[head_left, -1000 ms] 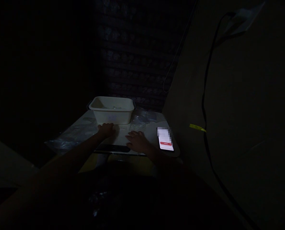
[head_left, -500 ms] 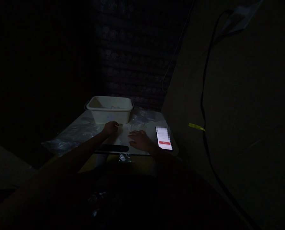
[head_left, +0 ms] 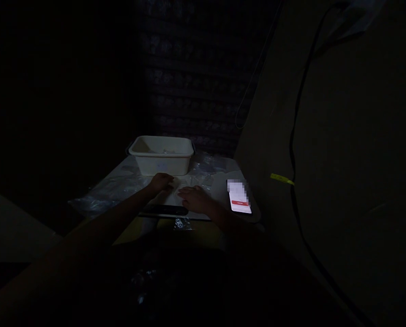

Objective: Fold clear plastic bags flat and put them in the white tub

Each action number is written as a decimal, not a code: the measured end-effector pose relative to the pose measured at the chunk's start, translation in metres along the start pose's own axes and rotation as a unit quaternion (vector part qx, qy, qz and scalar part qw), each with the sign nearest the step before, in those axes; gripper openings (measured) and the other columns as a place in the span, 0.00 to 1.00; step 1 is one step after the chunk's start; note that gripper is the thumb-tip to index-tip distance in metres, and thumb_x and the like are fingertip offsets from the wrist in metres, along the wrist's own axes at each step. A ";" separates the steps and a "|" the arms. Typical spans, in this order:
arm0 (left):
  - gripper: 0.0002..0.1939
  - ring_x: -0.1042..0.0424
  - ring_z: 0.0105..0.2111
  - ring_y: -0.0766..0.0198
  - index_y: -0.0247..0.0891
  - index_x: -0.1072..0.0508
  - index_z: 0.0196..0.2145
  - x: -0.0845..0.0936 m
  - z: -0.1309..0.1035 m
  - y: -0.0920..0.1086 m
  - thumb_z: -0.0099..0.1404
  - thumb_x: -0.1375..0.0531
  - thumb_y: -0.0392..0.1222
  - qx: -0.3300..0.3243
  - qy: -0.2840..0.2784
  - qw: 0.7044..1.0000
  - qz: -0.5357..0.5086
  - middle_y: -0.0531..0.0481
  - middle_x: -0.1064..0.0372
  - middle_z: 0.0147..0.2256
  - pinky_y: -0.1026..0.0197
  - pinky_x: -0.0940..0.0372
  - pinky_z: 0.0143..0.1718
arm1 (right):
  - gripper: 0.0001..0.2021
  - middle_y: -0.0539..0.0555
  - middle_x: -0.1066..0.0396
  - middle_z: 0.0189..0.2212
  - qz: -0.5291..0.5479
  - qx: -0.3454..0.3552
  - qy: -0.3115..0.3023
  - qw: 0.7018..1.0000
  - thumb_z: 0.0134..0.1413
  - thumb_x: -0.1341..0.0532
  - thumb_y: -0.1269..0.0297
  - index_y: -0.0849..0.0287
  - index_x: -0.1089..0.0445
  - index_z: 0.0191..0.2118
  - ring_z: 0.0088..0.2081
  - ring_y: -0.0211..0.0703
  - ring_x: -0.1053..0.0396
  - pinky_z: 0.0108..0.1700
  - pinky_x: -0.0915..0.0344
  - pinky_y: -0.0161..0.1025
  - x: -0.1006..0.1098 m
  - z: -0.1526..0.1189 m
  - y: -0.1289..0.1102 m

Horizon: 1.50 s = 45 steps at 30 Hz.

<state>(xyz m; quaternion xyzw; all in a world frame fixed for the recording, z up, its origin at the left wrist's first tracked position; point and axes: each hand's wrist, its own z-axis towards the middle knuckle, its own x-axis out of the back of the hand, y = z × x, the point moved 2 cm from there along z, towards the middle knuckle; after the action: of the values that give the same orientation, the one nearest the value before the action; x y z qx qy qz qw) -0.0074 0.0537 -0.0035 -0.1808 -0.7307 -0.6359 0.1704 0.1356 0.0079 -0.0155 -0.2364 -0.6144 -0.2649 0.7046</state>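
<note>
In very dim light, my left hand (head_left: 161, 182) is over the small table, just in front of a white plastic tub (head_left: 163, 164). Its fingers are curled together around something pale that I cannot make out. To its right, my right hand (head_left: 196, 200) lies low over the tabletop, fingers stretched and slightly apart, with nothing visible gripped. Thin clear plastic (head_left: 185, 180) shows faintly around and between the hands. Some pale pieces are inside the tub, too dark to name.
A lit phone (head_left: 239, 200) lies at the table's right side. Crumpled clear plastic (head_left: 100, 197) covers the left part. A dark slot (head_left: 165, 209) runs along the near edge. On the right wall hangs a black cable (head_left: 292, 150) with a yellow tag (head_left: 282, 178).
My two hands have come closer together, the right moving slightly left towards the left hand. The whole view has shifted a little, so the table and tub appear further right.
</note>
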 end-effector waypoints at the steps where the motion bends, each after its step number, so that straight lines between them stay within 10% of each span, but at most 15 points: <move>1: 0.13 0.31 0.22 0.67 0.27 0.35 0.34 0.000 -0.001 0.001 0.54 0.52 0.37 -0.001 0.003 1.000 -0.010 0.40 0.33 0.36 0.68 0.37 0.21 | 0.18 0.53 0.42 0.48 0.004 -0.003 -0.004 1.000 0.46 0.54 0.67 0.59 0.42 0.46 0.48 0.40 0.47 0.44 0.50 0.44 0.000 0.000 0.001; 15: 0.13 0.34 0.15 0.70 0.32 0.37 0.35 -0.009 -0.007 0.007 0.50 0.49 0.36 -0.020 -0.023 0.996 -0.080 0.47 0.35 0.30 0.68 0.41 0.17 | 0.19 0.52 0.42 0.48 0.031 -0.018 0.003 0.999 0.43 0.51 0.68 0.56 0.43 0.45 0.47 0.41 0.46 0.45 0.51 0.44 0.003 0.002 0.003; 22: 0.08 0.35 0.17 0.70 0.33 0.37 0.28 -0.025 0.001 0.002 0.47 0.49 0.34 -0.081 -0.066 0.994 -0.044 0.51 0.37 0.26 0.68 0.42 0.17 | 0.16 0.50 0.38 0.43 0.030 -0.132 0.035 0.990 0.42 0.51 0.69 0.55 0.38 0.40 0.45 0.40 0.43 0.45 0.50 0.41 0.009 -0.013 0.033; 31: 0.24 0.32 0.24 0.65 0.34 0.44 0.42 -0.022 0.002 -0.002 0.44 0.54 0.28 -0.170 -0.087 0.978 0.081 0.46 0.35 0.33 0.62 0.39 0.24 | 0.17 0.51 0.37 0.42 0.007 -0.203 0.055 0.978 0.43 0.53 0.71 0.56 0.38 0.41 0.44 0.39 0.42 0.45 0.50 0.41 0.006 -0.019 0.052; 39: 0.26 0.58 0.53 0.54 0.34 0.53 0.53 -0.023 -0.030 -0.005 0.58 0.60 0.46 -0.285 -0.094 0.824 0.480 0.41 0.58 0.54 0.45 0.58 0.46 | 0.21 0.55 0.48 0.51 -0.044 -0.147 0.037 0.987 0.51 0.59 0.59 0.60 0.49 0.50 0.52 0.43 0.54 0.48 0.55 0.48 -0.004 -0.016 0.035; 45: 0.27 0.63 0.54 0.57 0.34 0.55 0.53 -0.034 -0.046 -0.011 0.59 0.64 0.50 -0.296 -0.141 0.783 0.529 0.41 0.62 0.55 0.43 0.66 0.47 | 0.26 0.55 0.55 0.54 -0.053 -0.153 -0.016 0.987 0.51 0.65 0.53 0.61 0.54 0.53 0.55 0.46 0.60 0.49 0.59 0.53 -0.019 -0.020 0.035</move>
<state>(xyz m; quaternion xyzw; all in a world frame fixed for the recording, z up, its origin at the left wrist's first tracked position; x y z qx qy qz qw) 0.0176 0.0055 -0.0235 -0.6684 -0.3120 -0.5982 0.3132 0.1716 0.0220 -0.0369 -0.3131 -0.5897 -0.3888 0.6348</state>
